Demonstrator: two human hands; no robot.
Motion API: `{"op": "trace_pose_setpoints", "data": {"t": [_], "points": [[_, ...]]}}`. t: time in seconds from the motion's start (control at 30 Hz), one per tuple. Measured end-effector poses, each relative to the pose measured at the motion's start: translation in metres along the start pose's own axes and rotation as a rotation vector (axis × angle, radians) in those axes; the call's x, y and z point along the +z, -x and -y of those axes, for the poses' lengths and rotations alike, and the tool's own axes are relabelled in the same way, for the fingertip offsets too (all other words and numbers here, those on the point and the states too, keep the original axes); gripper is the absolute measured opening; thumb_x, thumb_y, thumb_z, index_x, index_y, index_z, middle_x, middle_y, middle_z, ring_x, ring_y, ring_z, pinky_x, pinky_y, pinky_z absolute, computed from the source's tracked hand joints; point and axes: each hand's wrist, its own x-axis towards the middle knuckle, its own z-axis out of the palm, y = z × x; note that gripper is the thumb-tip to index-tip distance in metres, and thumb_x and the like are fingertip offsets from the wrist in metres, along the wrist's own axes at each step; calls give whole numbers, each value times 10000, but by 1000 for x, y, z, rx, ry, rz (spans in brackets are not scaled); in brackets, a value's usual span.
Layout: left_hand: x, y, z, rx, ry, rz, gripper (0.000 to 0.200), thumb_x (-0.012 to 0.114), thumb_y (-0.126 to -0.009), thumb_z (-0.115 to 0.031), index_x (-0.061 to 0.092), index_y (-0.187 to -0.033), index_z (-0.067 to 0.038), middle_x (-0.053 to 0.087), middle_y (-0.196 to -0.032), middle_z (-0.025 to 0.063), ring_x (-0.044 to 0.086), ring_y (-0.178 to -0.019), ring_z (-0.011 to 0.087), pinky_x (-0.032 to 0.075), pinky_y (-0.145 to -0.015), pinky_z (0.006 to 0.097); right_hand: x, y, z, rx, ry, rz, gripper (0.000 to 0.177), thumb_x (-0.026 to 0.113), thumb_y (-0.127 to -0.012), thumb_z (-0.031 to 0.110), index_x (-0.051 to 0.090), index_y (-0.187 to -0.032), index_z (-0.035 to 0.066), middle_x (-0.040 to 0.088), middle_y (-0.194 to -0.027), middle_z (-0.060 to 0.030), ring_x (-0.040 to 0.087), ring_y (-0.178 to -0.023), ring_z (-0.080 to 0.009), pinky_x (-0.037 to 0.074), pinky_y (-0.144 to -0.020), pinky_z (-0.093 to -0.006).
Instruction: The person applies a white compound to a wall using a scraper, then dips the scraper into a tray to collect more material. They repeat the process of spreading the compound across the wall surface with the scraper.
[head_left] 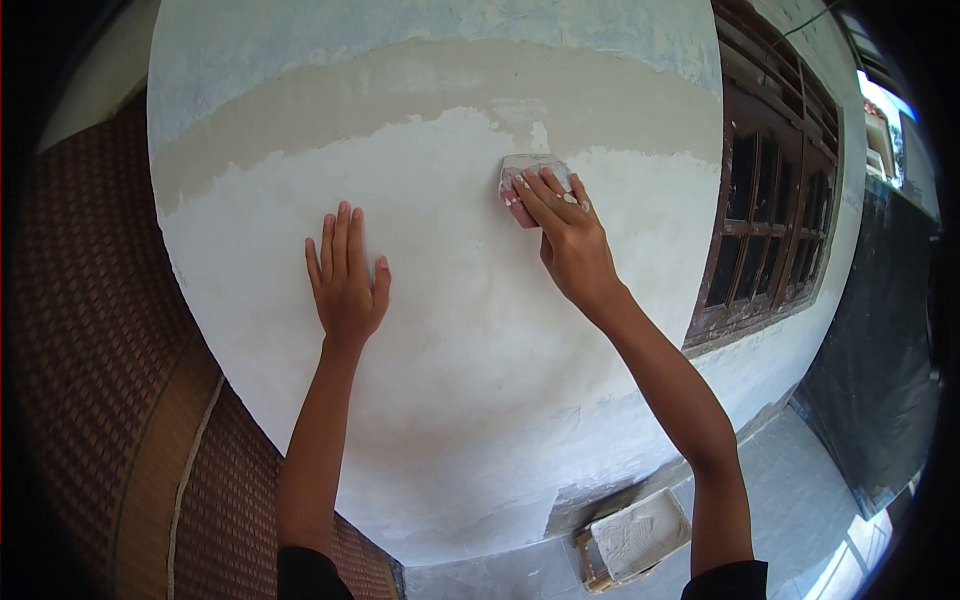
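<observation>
My left hand (345, 275) lies flat against the white wall (430, 330), its fingers stretched out and holding nothing. Higher up and to the right, my right hand (570, 230) presses a flat reddish putty scraper (519, 203) to the wall. Whitish putty is smeared over the scraper and on the fingers. Around it the lower wall has a white coat, which ends in a ragged edge below a curved beige band (420, 85). Part of the scraper is hidden under my fingers.
A tray of whitish putty (640, 537) stands on the grey tiled floor (775, 480) at the wall's foot. A brown wooden window (760, 190) is set in the wall at right, near a dark sheet (865, 350). Woven brown panels (100, 270) stand at left.
</observation>
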Motion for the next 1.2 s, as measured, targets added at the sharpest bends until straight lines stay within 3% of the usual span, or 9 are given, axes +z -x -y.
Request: {"op": "trace_pose_setpoints", "data": {"t": [0.17, 0.5, 0.73, 0.93, 1.1, 1.2], "points": [[0, 0, 0, 9, -3, 3, 663, 528, -956, -191, 345, -1582, -77, 347, -1644, 94, 275, -1540, 297, 140, -1250, 551, 7, -49, -12, -38, 31, -197, 587, 581, -829, -148, 601, -1381, 53, 601, -1432, -132, 536, -1371, -326, 355, -1183, -560], [-1, 0, 1, 16, 1, 3, 668, 528, -958, -195, 337, -1585, -71, 337, -1648, 101, 269, -1542, 299, 129, -1250, 553, 7, -13, 4, -72, 17, -3, 520, 597, -844, -119, 644, -1331, 58, 615, -1413, -121, 541, -1363, -316, 358, -1183, -560], [-2, -1, 0, 9, 4, 11, 666, 522, -962, -197, 332, -1587, -69, 333, -1649, 105, 269, -1542, 298, 128, -1251, 552, 7, -54, -15, -40, 68, -189, 550, 576, -837, -146, 637, -1340, 68, 647, -1365, -126, 563, -1341, -326, 384, -1165, -566], [1, 0, 2, 19, 5, -3, 666, 523, -962, -192, 330, -1588, -74, 333, -1651, 95, 271, -1542, 295, 135, -1251, 550, 1, -26, -1, -2, -12, -84, 555, 565, -848, -150, 622, -1354, 70, 660, -1323, -164, 590, -1299, -349, 423, -1148, -535], [-2, -1, 1, 10, 11, 4, 658, 517, -969, -195, 330, -1589, -83, 332, -1652, 86, 271, -1542, 293, 137, -1251, 548, -58, 18, 15, 212, -228, 26, 463, 588, -901, -105, 610, -1341, 36, 713, -1153, -222, 694, -1074, -392, 506, -1084, -508], [-1, -1, 0, 12, 8, -9, 639, 523, -973, -215, 361, -1578, -86, 359, -1641, 84, 298, -1532, 284, 159, -1247, 545, -97, 66, 26, 360, -245, 199, 418, 607, -936, -59, 628, -1339, 50, 745, -1070, -193, 718, -998, -384, 479, -1096, -455]]}}
